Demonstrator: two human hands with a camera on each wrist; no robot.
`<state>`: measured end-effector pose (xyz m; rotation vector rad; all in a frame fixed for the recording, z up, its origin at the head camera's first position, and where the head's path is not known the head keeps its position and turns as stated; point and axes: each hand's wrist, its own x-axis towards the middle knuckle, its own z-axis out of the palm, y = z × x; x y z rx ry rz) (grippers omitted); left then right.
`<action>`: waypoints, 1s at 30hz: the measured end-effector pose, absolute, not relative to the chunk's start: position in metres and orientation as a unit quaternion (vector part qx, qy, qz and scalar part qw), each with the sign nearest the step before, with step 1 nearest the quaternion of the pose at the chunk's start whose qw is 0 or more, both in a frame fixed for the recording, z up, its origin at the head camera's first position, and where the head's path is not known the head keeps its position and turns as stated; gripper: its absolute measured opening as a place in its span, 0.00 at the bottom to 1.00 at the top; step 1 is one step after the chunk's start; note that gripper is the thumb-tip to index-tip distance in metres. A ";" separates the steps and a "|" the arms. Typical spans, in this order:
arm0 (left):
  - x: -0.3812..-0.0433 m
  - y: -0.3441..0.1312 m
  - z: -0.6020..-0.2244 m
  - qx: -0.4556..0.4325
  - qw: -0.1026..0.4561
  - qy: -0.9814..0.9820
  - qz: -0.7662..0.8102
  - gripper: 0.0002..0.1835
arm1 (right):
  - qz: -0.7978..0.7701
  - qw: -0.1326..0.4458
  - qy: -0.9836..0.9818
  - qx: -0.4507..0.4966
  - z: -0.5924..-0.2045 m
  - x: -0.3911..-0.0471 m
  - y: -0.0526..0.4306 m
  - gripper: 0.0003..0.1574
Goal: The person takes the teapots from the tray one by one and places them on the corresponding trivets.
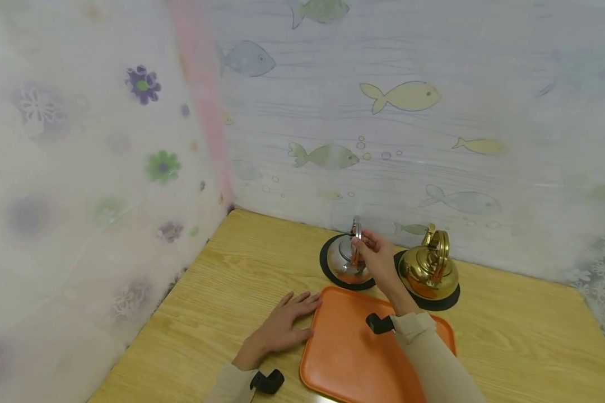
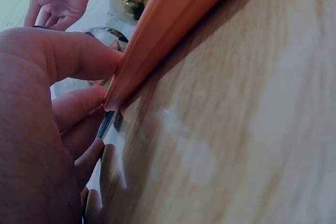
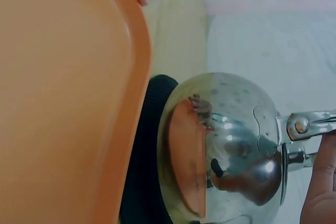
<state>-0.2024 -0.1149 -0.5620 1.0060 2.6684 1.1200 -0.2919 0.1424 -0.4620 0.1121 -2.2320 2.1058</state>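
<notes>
A silver kettle (image 1: 344, 258) stands on a round black mat (image 1: 326, 271) near the back wall. My right hand (image 1: 379, 258) grips its upright handle (image 1: 356, 238) from the right, thumb on the near side. In the right wrist view the kettle's shiny body (image 3: 231, 140) appears sideways, with only part of the hand (image 3: 319, 187) at the edge. My left hand (image 1: 284, 324) lies with spread fingers at the left rim of an orange tray (image 1: 353, 336). The left wrist view shows thumb and fingers touching the tray's rim (image 2: 142, 51).
Just right of the silver kettle, a gold kettle (image 1: 428, 268) sits on another black mat (image 1: 441, 304), its handle raised. Wood-grain tabletop (image 1: 222, 291) surrounds the tray. Printed coverings with fish (image 1: 413, 96) and flowers (image 1: 163, 167) line the back and left sides.
</notes>
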 end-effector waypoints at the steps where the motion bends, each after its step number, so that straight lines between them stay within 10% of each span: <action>1: -0.203 -0.115 -0.562 0.329 0.038 0.871 0.364 0.36 | 0.688 0.039 -0.724 0.030 -0.462 -0.292 0.141 0.25; 30: -0.199 -0.115 -0.557 0.326 0.037 0.873 0.360 0.35 | 0.699 0.098 -0.708 0.026 -0.467 -0.287 0.127 0.23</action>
